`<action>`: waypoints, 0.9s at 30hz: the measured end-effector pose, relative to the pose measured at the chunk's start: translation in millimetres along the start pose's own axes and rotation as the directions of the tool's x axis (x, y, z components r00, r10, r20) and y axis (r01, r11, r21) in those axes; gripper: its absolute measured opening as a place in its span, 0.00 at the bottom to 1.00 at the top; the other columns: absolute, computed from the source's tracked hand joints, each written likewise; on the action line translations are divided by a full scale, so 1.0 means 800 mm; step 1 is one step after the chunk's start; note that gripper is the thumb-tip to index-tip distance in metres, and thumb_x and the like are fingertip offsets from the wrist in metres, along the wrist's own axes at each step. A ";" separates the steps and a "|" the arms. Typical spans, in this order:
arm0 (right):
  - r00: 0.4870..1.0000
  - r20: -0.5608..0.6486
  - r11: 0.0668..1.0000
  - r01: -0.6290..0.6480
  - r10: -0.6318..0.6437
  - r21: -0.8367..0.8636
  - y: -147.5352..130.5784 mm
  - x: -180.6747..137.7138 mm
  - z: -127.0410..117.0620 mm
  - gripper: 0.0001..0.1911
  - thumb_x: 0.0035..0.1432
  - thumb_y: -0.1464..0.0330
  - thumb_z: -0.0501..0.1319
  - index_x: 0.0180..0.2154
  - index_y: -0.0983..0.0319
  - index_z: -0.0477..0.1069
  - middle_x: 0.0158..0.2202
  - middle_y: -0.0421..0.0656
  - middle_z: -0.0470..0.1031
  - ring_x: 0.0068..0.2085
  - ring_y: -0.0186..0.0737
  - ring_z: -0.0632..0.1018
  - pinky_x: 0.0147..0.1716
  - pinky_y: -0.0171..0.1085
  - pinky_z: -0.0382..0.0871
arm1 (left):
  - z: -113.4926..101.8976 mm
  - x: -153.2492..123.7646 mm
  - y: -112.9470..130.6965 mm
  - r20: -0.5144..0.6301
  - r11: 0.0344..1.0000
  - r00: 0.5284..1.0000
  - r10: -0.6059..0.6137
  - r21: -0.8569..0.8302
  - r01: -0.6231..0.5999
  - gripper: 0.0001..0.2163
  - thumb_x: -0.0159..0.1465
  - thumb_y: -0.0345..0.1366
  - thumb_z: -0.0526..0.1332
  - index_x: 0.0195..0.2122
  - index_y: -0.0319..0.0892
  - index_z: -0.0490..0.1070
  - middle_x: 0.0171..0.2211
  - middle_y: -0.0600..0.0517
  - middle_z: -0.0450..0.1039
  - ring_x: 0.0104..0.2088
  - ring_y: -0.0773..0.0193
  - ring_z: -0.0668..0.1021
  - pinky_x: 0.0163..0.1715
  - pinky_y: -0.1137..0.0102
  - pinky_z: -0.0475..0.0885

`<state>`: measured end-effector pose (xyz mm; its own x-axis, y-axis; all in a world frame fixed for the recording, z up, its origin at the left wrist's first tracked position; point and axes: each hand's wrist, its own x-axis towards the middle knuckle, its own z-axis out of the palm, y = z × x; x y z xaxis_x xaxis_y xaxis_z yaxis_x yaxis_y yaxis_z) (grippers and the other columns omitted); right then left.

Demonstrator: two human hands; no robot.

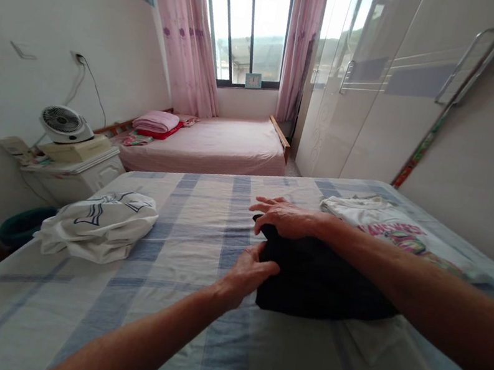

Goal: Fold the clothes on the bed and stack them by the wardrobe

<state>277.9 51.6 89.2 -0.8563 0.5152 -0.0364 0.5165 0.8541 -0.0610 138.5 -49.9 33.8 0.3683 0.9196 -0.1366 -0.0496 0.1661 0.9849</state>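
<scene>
A folded black garment [325, 286] lies on the bed's blue-and-white checked sheet [199, 246]; its exact kind cannot be told. My left hand [252, 272] grips its near left edge, thumb on top and fingers partly hidden under the cloth. At the far left corner is my right hand [286, 218], with some fingers stretched to the left and the cloth's raised corner held at its fingertips. Partly behind my right forearm, a white printed T-shirt [365, 212] lies flat. A crumpled white garment with navy lines [103, 224] rests toward the bed's left side.
A second bed with a pink sheet [220, 146] stands under the window. To the left, a small fan [65, 123] sits on a white cabinet [88, 174], with a dark green bin [24, 227] below. Glossy wardrobe doors [383, 107] line the right side.
</scene>
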 end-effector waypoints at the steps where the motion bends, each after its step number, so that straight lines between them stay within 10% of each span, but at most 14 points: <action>1: 1.000 -0.004 1.000 -0.015 0.015 -0.017 0.004 -0.008 -0.012 0.28 0.39 0.84 0.53 0.40 0.55 0.75 0.61 0.39 0.59 0.64 0.52 0.51 0.58 0.56 0.47 | -0.004 -0.003 0.013 0.044 0.999 0.999 0.020 0.029 -0.021 0.10 0.49 0.28 0.60 0.33 0.39 0.71 0.23 0.57 0.67 0.22 0.72 0.66 0.22 0.76 0.58; 7: 0.953 -0.300 0.992 -0.078 0.046 -0.097 0.006 -0.076 -0.103 0.13 0.51 0.70 0.57 0.40 0.60 0.73 0.54 0.40 0.67 0.60 0.50 0.59 0.57 0.50 0.52 | -0.038 -0.033 0.121 0.146 0.929 0.971 0.188 0.295 -0.224 0.11 0.52 0.33 0.60 0.37 0.38 0.73 0.26 0.55 0.71 0.25 0.68 0.70 0.22 0.77 0.61; 14: 0.820 -0.540 0.962 -0.265 0.190 -0.064 -0.017 -0.090 -0.156 0.13 0.58 0.66 0.52 0.41 0.62 0.70 0.30 0.38 0.72 0.28 0.34 0.72 0.33 0.34 0.62 | -0.108 -0.057 0.222 0.022 0.664 0.919 0.393 0.685 -0.300 0.11 0.47 0.34 0.65 0.33 0.37 0.74 0.23 0.55 0.70 0.25 0.66 0.72 0.25 0.76 0.64; 18: 0.762 -0.620 0.907 -0.377 0.188 -0.189 0.010 -0.043 -0.158 0.14 0.58 0.68 0.51 0.45 0.62 0.68 0.34 0.42 0.74 0.33 0.40 0.73 0.32 0.36 0.61 | -0.148 -0.021 0.251 0.040 0.343 0.829 0.558 0.898 -0.274 0.08 0.51 0.33 0.61 0.32 0.38 0.73 0.24 0.56 0.70 0.25 0.67 0.71 0.26 0.74 0.64; 23: 0.612 -0.782 0.849 -0.472 0.121 -0.238 0.009 -0.015 -0.172 0.12 0.57 0.69 0.52 0.43 0.62 0.68 0.36 0.45 0.74 0.34 0.44 0.73 0.34 0.40 0.63 | -0.165 0.000 0.276 0.093 0.061 0.572 0.815 0.968 -0.244 0.08 0.53 0.31 0.58 0.34 0.38 0.72 0.31 0.53 0.70 0.31 0.65 0.72 0.34 0.70 0.66; 27: 0.635 -0.772 0.889 -0.346 -0.013 -0.300 -0.031 -0.042 -0.114 0.08 0.57 0.71 0.54 0.40 0.62 0.68 0.38 0.45 0.74 0.40 0.45 0.73 0.43 0.43 0.62 | -0.161 -0.040 0.210 0.267 -0.137 0.516 0.814 0.951 -0.276 0.07 0.57 0.28 0.56 0.36 0.39 0.70 0.35 0.51 0.67 0.37 0.64 0.71 0.39 0.69 0.66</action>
<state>294.3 19.7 182.8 -0.5507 0.3707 0.7479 0.7553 0.6027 0.2573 -1.1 -5.6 189.9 0.3974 0.5153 0.7593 0.7885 -0.6150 0.0047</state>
